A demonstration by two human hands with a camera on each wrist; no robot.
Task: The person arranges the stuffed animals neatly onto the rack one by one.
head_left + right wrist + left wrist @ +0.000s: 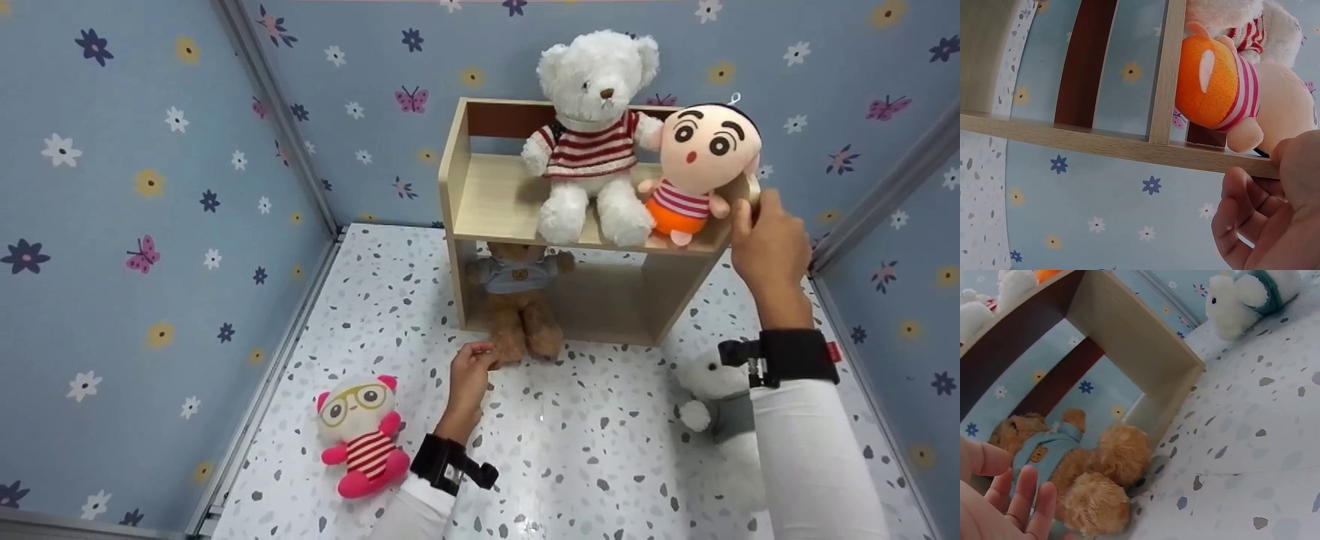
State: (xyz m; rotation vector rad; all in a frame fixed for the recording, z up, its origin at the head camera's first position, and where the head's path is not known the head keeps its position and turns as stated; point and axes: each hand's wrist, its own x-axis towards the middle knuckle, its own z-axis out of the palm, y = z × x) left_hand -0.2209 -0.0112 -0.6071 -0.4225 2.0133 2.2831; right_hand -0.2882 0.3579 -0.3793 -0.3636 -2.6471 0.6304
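A small wooden shelf stands against the far wall. My right hand grips the upper edge of its right side panel, thumb inside and fingers outside in the right wrist view. Beside that thumb leans a doll in orange shorts on the upper board. A white teddy bear in a striped sweater sits to its left. In the lower compartment, a brown teddy bear in a pale blue shirt sits at the left. My left hand is by its feet, fingers loosely bent and holding nothing; contact cannot be told.
A pink and white plush toy with glasses lies on the speckled floor at the left. Another white plush toy in a green-grey top lies at the right, partly behind my right sleeve. Flowered walls enclose the floor.
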